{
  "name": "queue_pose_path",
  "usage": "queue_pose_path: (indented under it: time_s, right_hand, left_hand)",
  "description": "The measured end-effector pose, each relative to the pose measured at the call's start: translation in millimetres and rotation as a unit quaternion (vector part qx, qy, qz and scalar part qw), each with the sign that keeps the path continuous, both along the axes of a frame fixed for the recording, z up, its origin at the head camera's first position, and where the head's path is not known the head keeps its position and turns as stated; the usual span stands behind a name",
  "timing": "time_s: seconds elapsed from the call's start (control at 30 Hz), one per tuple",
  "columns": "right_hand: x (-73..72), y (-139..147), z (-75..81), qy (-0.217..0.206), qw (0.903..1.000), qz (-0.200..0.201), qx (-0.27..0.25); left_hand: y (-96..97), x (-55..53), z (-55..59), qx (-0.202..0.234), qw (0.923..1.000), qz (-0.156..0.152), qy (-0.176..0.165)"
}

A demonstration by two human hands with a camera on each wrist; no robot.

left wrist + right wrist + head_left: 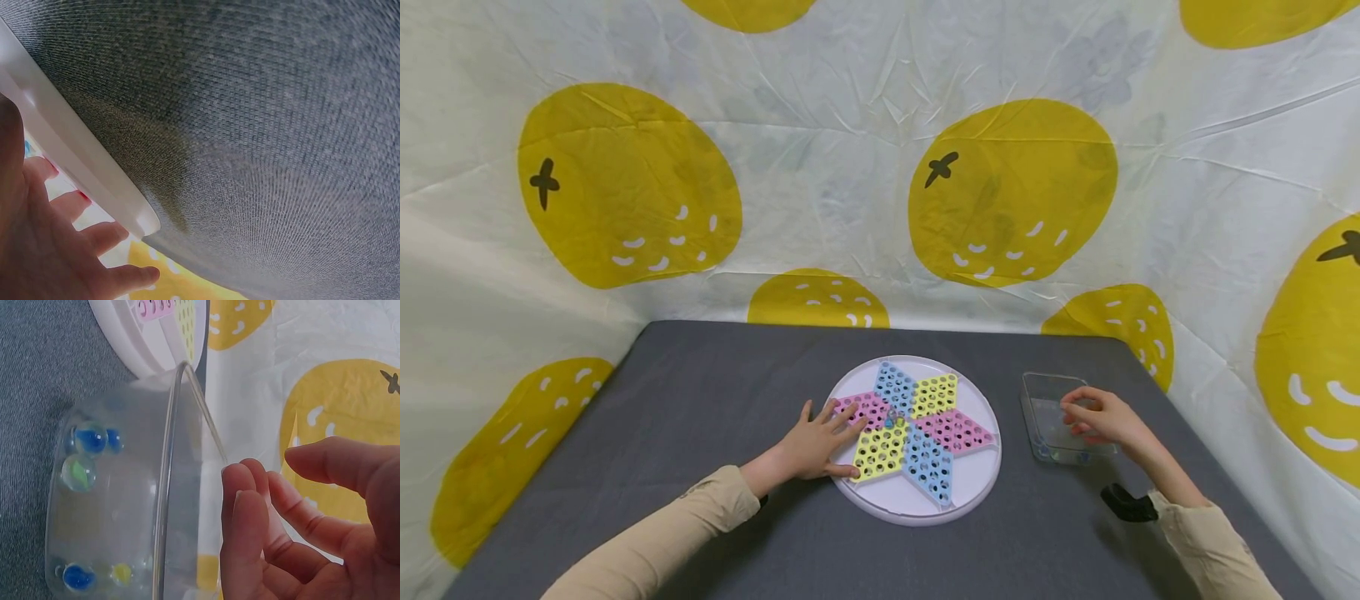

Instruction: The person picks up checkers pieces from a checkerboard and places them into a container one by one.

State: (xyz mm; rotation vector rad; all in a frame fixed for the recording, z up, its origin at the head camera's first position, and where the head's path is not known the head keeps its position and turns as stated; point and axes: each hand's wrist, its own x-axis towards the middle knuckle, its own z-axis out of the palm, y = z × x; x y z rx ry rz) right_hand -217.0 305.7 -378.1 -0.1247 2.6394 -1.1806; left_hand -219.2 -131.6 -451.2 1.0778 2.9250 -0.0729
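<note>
A round white Chinese checkers board [973,487] carries a pink, blue and yellow star full of holes. A few marbles [892,420] sit near its centre. My left hand [816,442] rests on the board's left side with its fingers spread over the pink and yellow points. Over the clear plastic box [1033,404] to the right hovers my right hand [1105,417], its fingers loosely bent. The right wrist view shows a gap between thumb and fingertips, with nothing held there. Inside the box lie several glass marbles, including a blue one [91,439] and a green one [79,474].
Dark grey cloth covers the table [722,375]. A white curtain [842,192] printed with big yellow fruit hangs behind and at both sides. A black strap [1127,504] sticks out at the right wrist. The box has tall, thin walls.
</note>
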Motion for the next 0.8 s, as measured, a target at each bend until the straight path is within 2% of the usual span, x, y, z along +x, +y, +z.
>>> queue_pose_path:
  time_s: [0.8]
  right_hand:
    - [-2.4,-34.2,-3.3,0.018,0.9988,0.038,-0.025]
  left_hand:
    - [0.3,0.6,1.0,-0.001,1.0000,0.000,-0.001]
